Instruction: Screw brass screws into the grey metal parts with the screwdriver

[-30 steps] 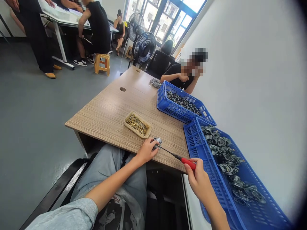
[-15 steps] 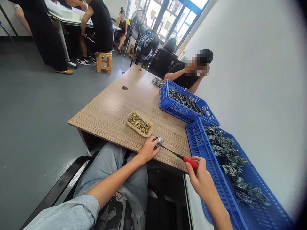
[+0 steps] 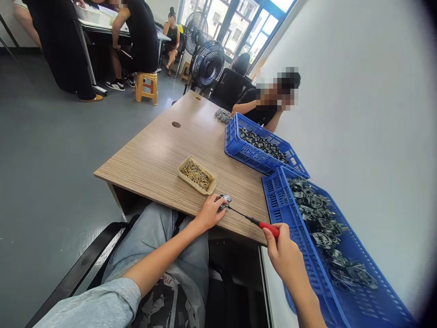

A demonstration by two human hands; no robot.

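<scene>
The wood-grain tabletop (image 3: 146, 155) runs away from the seated person, its wood surface showing from the tray out to the left edge and back past a round dark hole (image 3: 176, 124). Along its right side lies the large near blue plastic crate (image 3: 300, 255), holding grey metal castings (image 3: 321, 214). The smaller-looking far blue plastic crate (image 3: 244, 155), full of dark metal parts (image 3: 262, 145), meets its far end; a small white label (image 3: 292, 161) inside is too small to read. Reddish script (image 3: 167, 279) on the person's printed top is not clearly legible. The cream rectangular tray (image 3: 192, 185) of brass-coloured screws (image 3: 196, 174) sits near the front edge. The right hand (image 3: 285, 250) has its grip closed around the red-handled screwdriver (image 3: 268, 229), whose dark shaft slants to the silvery metal part (image 3: 225, 198). The left hand's (image 3: 210, 213) grip pins that part by the front edge, just beside the tray.
</scene>
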